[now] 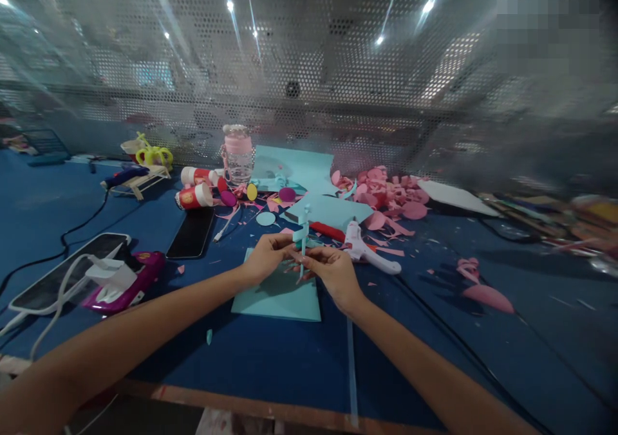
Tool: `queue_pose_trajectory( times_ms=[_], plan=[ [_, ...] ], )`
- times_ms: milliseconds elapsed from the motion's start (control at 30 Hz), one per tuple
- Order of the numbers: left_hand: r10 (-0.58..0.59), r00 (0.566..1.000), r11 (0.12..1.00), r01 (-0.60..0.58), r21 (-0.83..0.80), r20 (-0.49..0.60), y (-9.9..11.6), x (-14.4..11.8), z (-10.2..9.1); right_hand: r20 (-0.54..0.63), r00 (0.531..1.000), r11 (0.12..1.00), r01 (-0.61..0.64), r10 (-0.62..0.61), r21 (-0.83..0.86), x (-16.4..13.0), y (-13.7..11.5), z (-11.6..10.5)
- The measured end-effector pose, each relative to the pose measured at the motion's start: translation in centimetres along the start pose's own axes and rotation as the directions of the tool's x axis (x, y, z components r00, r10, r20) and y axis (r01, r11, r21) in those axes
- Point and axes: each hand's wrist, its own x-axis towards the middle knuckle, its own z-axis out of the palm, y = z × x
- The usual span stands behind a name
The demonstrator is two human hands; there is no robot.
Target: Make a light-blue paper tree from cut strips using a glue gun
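Left hand (264,257) and right hand (332,269) meet at the centre of the view, fingertips closed together on a small light-blue paper piece (302,234), a narrow upright strip with short side tabs. Both hands pinch its lower part; the strip rises above the fingers, roughly vertical. Directly beneath the hands, toward 6 o'clock, a light-blue paper sheet (280,296) lies flat on the blue bench (270,358).

At 3 o'clock of the right hand, just beside it, a white glue gun (367,249) lies on its side, with a red-handled tool (327,230) touching its near end. At 12 o'clock, larger light-blue sheets (309,184) overlap one another. From 1 to 2 o'clock lies a heap of pink paper scraps (391,194), and a white sheet (456,197) rests beyond it. Well apart at 3 to 4 o'clock lie pink curled cut-outs (483,290).

At 10 o'clock of the left hand, a black phone (192,232) lies flat; behind it, two red-and-white paper cups (196,187) lie tipped over. A clear bottle with a pink lid (238,153) stands upright near 11 o'clock. At 9 o'clock sit a pink toy boat (130,284) and a tablet (67,274) with a white cable (58,293) across it.
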Motion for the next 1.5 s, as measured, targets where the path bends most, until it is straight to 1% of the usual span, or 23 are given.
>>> queue_pose_trajectory(
  times_ms=[67,167,233,300,400,533,667,767,933,1067,1100,1167,1200,1233,1267,1300,1333,1367,1400,1433,1467,1500],
  plan=[
    [-0.043,0.997,0.991,0.051,-0.121,0.065,0.1,-0.1,0.0,-0.019,1.000,1.000,0.007,-0.007,0.008,0.0,0.0,-0.1],
    [-0.096,0.988,0.959,0.124,-0.253,0.118,0.5,-0.3,-0.2,-0.060,0.998,1.000,0.004,-0.003,0.023,0.0,0.2,-0.4],
    [-0.120,0.985,0.940,0.152,-0.305,0.123,0.7,-0.4,-0.2,-0.072,0.997,0.999,-0.006,0.009,0.037,0.1,0.3,-0.4],
    [-0.130,0.987,0.933,0.155,-0.324,0.098,0.9,-0.4,-0.2,-0.069,0.997,0.999,-0.017,0.020,0.044,0.1,0.3,-0.4],
    [-0.147,0.987,0.948,0.160,-0.275,0.070,0.8,-0.5,0.1,-0.068,0.997,0.999,-0.030,0.032,0.042,0.1,0.3,-0.2],
    [-0.121,0.990,0.971,0.132,-0.199,0.067,0.3,-0.3,0.2,-0.060,0.997,0.998,-0.042,0.045,0.044,0.0,0.4,0.0],
    [-0.097,0.995,0.977,0.094,-0.190,-0.008,-0.3,0.0,0.1,-0.058,0.998,0.998,-0.029,0.032,0.059,-0.1,0.6,0.2],
    [-0.082,0.996,0.981,0.073,-0.181,-0.045,-0.4,0.1,0.0,-0.058,0.998,0.999,0.014,-0.011,0.046,-0.2,0.7,0.2],
    [-0.121,0.992,0.986,0.115,-0.122,-0.043,-0.4,0.1,-0.1,-0.093,0.995,0.999,0.032,-0.034,-0.024,-0.3,1.0,0.0],
    [-0.100,0.994,0.987,0.094,-0.127,-0.037,-0.8,0.3,-0.2,-0.080,0.996,0.998,0.037,-0.041,-0.051,-0.2,1.2,0.0],
    [-0.084,0.995,0.989,0.077,-0.123,-0.050,-1.0,0.4,-0.3,-0.065,0.997,0.998,0.037,-0.040,-0.052,-0.1,1.2,0.0],
    [-0.019,0.992,0.996,0.008,-0.086,-0.128,-1.1,0.5,-0.5,-0.028,0.999,0.997,0.034,-0.036,-0.075,0.0,0.8,-0.2],
    [0.027,0.982,0.998,-0.037,-0.054,-0.186,-1.1,0.6,-0.7,-0.012,0.999,0.992,0.042,-0.044,-0.119,0.1,0.6,-0.4],
    [0.075,0.968,0.997,-0.081,-0.013,-0.241,-1.0,0.8,-0.8,-0.002,0.998,0.978,0.064,-0.066,-0.201,0.2,0.2,-0.7],
    [0.124,0.950,0.992,-0.120,0.031,-0.286,-0.8,0.9,-1.0,-0.001,0.994,0.944,0.099,-0.105,-0.315,0.3,-0.3,-1.2],
    [0.171,0.932,0.985,-0.154,0.077,-0.318,-0.6,1.0,-1.3,-0.003,0.986,0.875,0.149,-0.169,-0.461,0.4,-0.8,-1.8],
    [0.214,0.917,0.975,-0.181,0.125,-0.337,-0.4,1.0,-1.5,-0.006,0.969,0.759,0.190,-0.248,-0.623,0.5,-1.3,-2.4],
    [0.253,0.903,0.963,-0.202,0.176,-0.346,-0.2,1.1,-1.7,-0.017,0.941,0.608,0.205,-0.338,-0.767,0.6,-1.9,-3.2],
    [0.289,0.890,0.949,-0.219,0.226,-0.353,0.0,1.2,-1.9,-0.028,0.907,0.431,0.173,-0.421,-0.886,0.7,-2.4,-4.0],
    [0.320,0.877,0.935,-0.229,0.272,-0.359,0.1,1.3,-2.1,-0.042,0.889,0.248,0.081,-0.456,-0.965,0.7,-2.8,-4.8],
    [0.341,0.867,0.922,-0.233,0.310,-0.364,0.1,1.3,-2.2,-0.084,0.889,0.097,-0.045,-0.449,-0.994,0.8,-3.2,-5.5],
    [0.354,0.860,0.912,-0.229,0.340,-0.368,0.0,1.4,-2.3,-0.155,0.901,-0.014,-0.176,-0.405,-0.984,0.8,-3.4,-6.2]
  ],
)
